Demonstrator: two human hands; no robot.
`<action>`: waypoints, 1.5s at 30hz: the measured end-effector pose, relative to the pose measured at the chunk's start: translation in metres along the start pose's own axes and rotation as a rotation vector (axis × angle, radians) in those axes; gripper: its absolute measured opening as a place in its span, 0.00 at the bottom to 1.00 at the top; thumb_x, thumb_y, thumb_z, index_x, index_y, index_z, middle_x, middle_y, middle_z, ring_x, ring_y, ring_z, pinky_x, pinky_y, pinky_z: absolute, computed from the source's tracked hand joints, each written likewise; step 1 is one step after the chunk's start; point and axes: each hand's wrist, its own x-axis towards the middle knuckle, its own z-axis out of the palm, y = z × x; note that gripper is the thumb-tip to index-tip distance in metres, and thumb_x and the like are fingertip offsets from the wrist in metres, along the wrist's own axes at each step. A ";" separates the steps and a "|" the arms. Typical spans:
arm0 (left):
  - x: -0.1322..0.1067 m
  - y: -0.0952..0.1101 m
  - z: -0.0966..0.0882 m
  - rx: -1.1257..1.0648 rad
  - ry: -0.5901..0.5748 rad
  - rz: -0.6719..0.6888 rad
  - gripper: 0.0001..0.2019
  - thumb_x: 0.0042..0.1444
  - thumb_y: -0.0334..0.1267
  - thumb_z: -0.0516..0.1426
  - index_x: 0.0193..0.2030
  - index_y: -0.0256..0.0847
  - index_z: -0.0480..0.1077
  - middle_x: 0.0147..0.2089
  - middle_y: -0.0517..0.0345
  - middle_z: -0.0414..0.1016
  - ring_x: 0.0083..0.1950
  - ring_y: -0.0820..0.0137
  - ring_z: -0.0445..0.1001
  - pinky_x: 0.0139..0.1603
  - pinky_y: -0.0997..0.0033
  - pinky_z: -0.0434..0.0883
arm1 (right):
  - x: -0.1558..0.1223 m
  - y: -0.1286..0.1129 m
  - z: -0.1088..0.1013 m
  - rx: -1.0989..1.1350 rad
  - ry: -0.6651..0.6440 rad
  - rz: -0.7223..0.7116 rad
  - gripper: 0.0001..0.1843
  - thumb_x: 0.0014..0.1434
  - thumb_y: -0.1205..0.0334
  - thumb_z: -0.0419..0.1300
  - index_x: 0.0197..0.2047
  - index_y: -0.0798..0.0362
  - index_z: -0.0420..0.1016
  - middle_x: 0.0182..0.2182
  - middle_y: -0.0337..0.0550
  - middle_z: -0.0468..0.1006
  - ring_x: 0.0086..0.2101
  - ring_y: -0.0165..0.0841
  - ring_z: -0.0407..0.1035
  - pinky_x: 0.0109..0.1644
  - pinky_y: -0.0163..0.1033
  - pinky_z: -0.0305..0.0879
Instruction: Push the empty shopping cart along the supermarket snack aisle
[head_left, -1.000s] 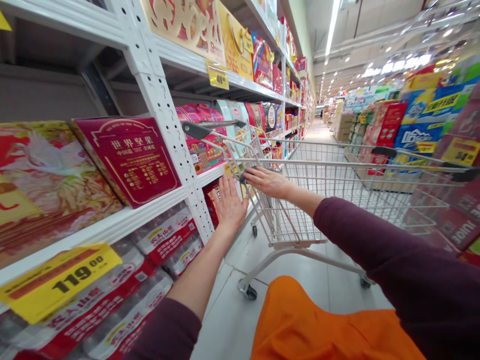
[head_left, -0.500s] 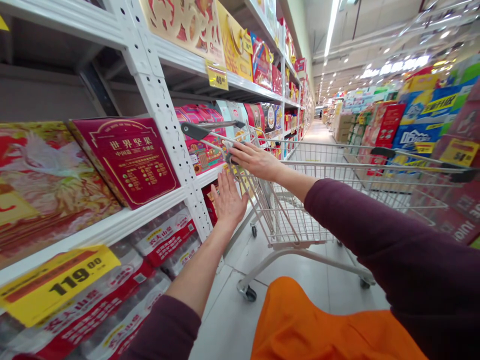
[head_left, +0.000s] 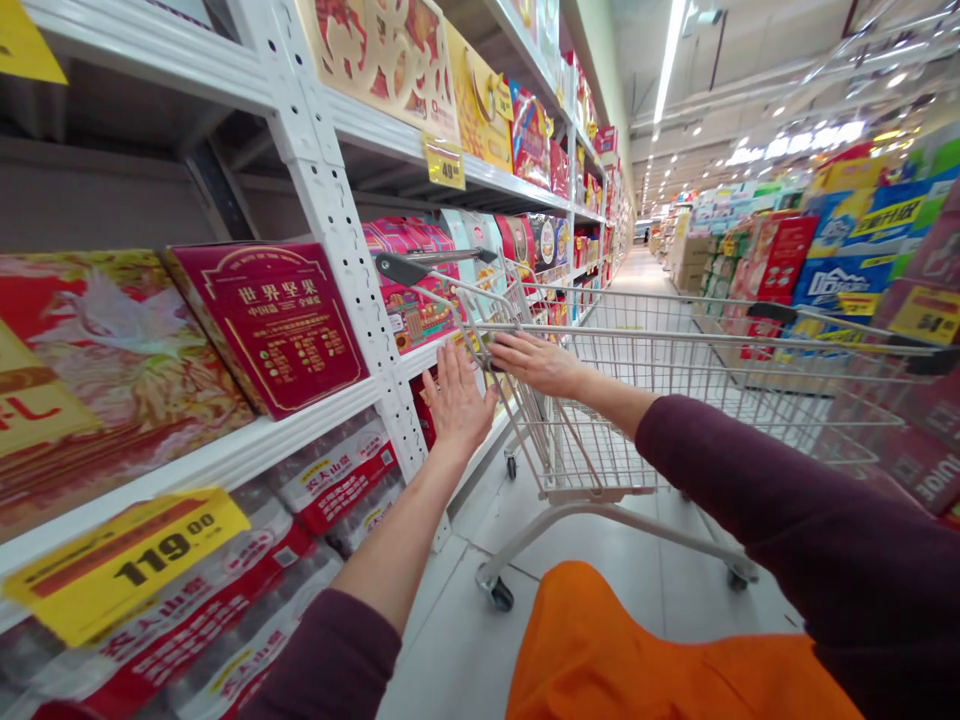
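My left hand (head_left: 457, 405) is raised open, fingers spread and palm forward, close to the white shelf edge (head_left: 420, 360) and the side of a wire shopping cart (head_left: 675, 332). It touches neither, as far as I can see. My right hand (head_left: 536, 365) lies flat over the cart's top rail near its corner, fingers not wrapped around it. Dark plum sleeves (head_left: 780, 520) cover both forearms. A maroon gift box (head_left: 266, 330) with gold lettering stands on the shelf left of my left hand.
White metal shelving (head_left: 352, 270) with boxed gifts and shrink-wrapped bottle packs (head_left: 330, 480) runs along the left, with yellow price tags (head_left: 127, 565). Stacked cartons (head_left: 840, 270) line the right. A tiled aisle (head_left: 637, 270) stretches ahead. Orange cloth (head_left: 660, 660) fills the bottom.
My right hand has come back down onto the cart rail after being higher and further forward. My left hand has barely moved, and the view has shifted slightly.
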 end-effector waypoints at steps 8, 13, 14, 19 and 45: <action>0.003 0.004 0.004 0.019 -0.017 0.001 0.36 0.59 0.43 0.51 0.70 0.26 0.47 0.73 0.35 0.45 0.75 0.55 0.43 0.71 0.45 0.45 | 0.035 0.014 -0.022 -0.029 0.054 0.099 0.23 0.66 0.73 0.44 0.61 0.60 0.66 0.64 0.51 0.63 0.67 0.42 0.50 0.69 0.55 0.52; -0.002 0.008 0.004 0.031 -0.044 0.006 0.35 0.58 0.41 0.52 0.69 0.25 0.50 0.73 0.33 0.45 0.74 0.54 0.45 0.71 0.45 0.46 | 0.003 -0.002 0.008 -0.025 0.002 0.038 0.23 0.64 0.74 0.47 0.59 0.60 0.69 0.62 0.53 0.67 0.65 0.41 0.54 0.68 0.52 0.57; -0.003 0.009 0.004 0.033 -0.047 0.014 0.35 0.58 0.41 0.52 0.69 0.25 0.50 0.73 0.33 0.45 0.74 0.54 0.45 0.71 0.45 0.47 | -0.002 -0.006 0.013 -0.018 -0.004 0.041 0.23 0.63 0.74 0.48 0.59 0.60 0.69 0.62 0.53 0.67 0.65 0.41 0.55 0.68 0.51 0.57; -0.003 0.012 0.004 0.030 -0.036 0.053 0.35 0.58 0.41 0.52 0.69 0.25 0.51 0.73 0.34 0.46 0.75 0.55 0.45 0.71 0.45 0.46 | -0.006 -0.012 0.013 0.022 -0.023 0.032 0.23 0.63 0.74 0.49 0.60 0.58 0.69 0.62 0.53 0.67 0.65 0.39 0.56 0.67 0.51 0.57; 0.074 0.086 0.017 0.017 -0.139 0.328 0.35 0.51 0.32 0.49 0.68 0.25 0.54 0.72 0.38 0.52 0.74 0.55 0.49 0.73 0.45 0.43 | -0.148 0.061 -0.020 -0.145 0.192 0.846 0.24 0.59 0.74 0.45 0.54 0.61 0.73 0.49 0.61 0.73 0.48 0.47 0.63 0.53 0.56 0.63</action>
